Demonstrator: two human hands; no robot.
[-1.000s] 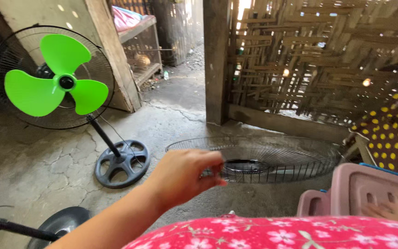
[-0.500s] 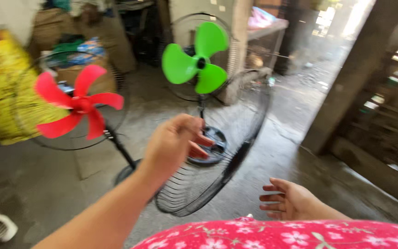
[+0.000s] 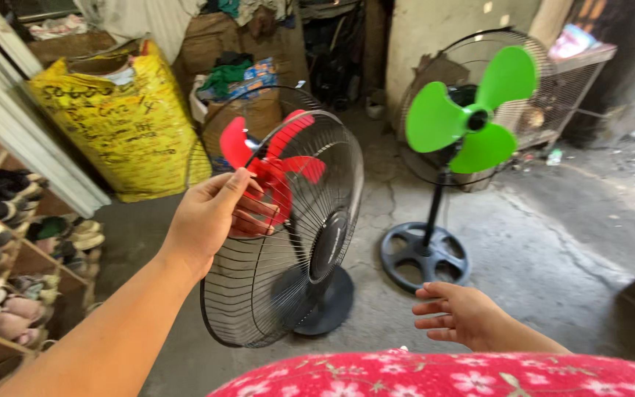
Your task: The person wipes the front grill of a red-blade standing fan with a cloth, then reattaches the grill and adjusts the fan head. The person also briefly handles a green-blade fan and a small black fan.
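Note:
My left hand (image 3: 211,215) grips the rim of a round black wire fan guard (image 3: 299,265) and holds it upright in front of a stand fan with red blades (image 3: 277,158). That fan's dark round base (image 3: 325,301) shows through the wires. My right hand (image 3: 461,315) hovers low at the right with fingers spread and nothing in it. It is nearest to the round base (image 3: 424,254) of a second stand fan with green blades (image 3: 472,117), which has no front guard.
A large yellow sack (image 3: 123,121) stands at the back left beside piled clothes and boxes. Shelves of shoes (image 3: 9,257) line the left edge. A wire cage (image 3: 575,81) sits at the back right. The floor is cracked concrete (image 3: 553,242).
My view swung left. My left hand carried the wire guard from lying flat near the bamboo wall to upright before the red-bladed fan. My right hand stayed low and empty.

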